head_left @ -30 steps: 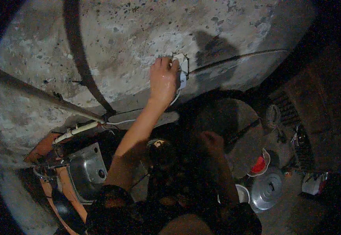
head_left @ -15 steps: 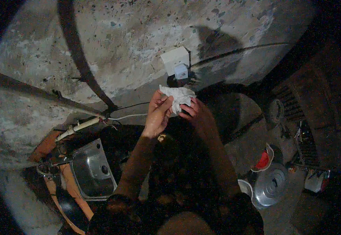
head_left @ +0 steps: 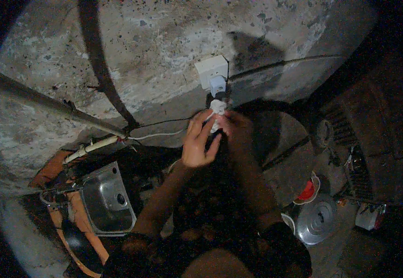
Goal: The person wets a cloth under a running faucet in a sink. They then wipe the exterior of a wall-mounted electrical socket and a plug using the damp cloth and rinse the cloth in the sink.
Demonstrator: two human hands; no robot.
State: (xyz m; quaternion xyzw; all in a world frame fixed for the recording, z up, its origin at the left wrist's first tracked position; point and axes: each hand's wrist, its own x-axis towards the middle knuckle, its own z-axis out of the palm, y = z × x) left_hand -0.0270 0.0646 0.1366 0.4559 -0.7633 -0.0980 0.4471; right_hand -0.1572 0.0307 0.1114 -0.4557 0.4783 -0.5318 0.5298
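Note:
A crumpled white cloth or tissue [head_left: 218,107], I cannot tell which, is bunched up between my two hands in front of the wall. My left hand [head_left: 196,147] presses its fingers against the left side of the wad. From the right, my right hand [head_left: 235,126] pinches it; that hand is dim and partly smeared by motion. Right above the wad, a white plug adapter [head_left: 217,86] sits in a white socket plate [head_left: 212,67] on the wall.
At lower left are a metal sink [head_left: 111,204], a faucet [head_left: 48,199] and a black pan [head_left: 82,245]. A pale pipe [head_left: 92,148] and cable run along the rough wall. Lower right holds a silver pot lid [head_left: 316,217] beside a bowl with something red [head_left: 306,191].
The white wad, spread wider before, is now squeezed smaller. My left hand has turned so its back shows, and both hands have drawn closer together.

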